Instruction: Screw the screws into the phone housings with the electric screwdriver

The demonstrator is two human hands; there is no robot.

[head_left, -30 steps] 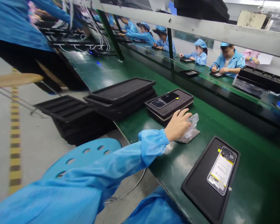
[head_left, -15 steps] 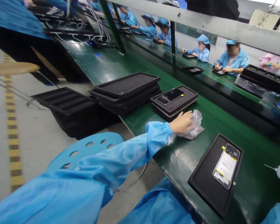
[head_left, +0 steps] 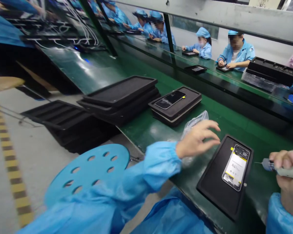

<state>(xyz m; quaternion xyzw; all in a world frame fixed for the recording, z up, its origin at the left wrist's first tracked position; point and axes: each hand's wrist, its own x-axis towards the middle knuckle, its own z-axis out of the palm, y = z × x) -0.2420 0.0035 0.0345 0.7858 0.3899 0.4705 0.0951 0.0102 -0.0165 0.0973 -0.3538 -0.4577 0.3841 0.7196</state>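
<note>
My left hand (head_left: 197,139) is over the green bench, beside a clear plastic bag (head_left: 194,122) that it partly hides. Its thumb and a finger come together at the tips; whatever is between them is too small to make out. On a black foam tray (head_left: 213,182) lies an opened smartphone (head_left: 235,167), its white battery and camera section facing up, with a yellow tab at one corner. To the right of the tray, my right hand (head_left: 289,182) is wrapped round an electric screwdriver (head_left: 267,164), whose thin bit points left toward the phone.
Beyond the bag, another phone (head_left: 171,99) rests on a small stack of black trays (head_left: 194,94). Larger black trays (head_left: 122,91) are piled farther left. A blue stool (head_left: 88,175) stands beside the bench. Co-workers (head_left: 236,52) sit along the far line, past a raised rail.
My left hand has come away from the plastic bag and moved right, toward the tray. My right hand has come into view, holding the screwdriver, which has shifted left toward the phone.
</note>
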